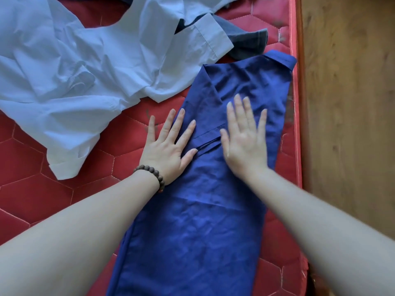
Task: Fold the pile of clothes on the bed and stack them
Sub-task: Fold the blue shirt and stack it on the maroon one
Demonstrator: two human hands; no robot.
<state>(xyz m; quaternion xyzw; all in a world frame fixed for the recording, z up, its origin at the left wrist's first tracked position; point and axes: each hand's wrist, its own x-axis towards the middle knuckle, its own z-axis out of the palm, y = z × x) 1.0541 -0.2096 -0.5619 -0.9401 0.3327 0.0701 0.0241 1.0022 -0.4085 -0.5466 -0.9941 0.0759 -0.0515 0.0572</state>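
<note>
Narrow-folded blue shirt (205,210) lies flat beside crumpled pale shirts (85,60).

Domestic bedroom. A bare red mattress (53,201), quilted in a hexagon pattern with piped edging, serves as the work surface and carries household laundry: a crumpled pale blue shirt (85,67), a dark blue shirt (198,221) partly folded into a long strip, and a grey garment (245,42) behind. Wood-grain flooring (350,103) runs along the mattress's right edge, consistent with a home interior.
</note>
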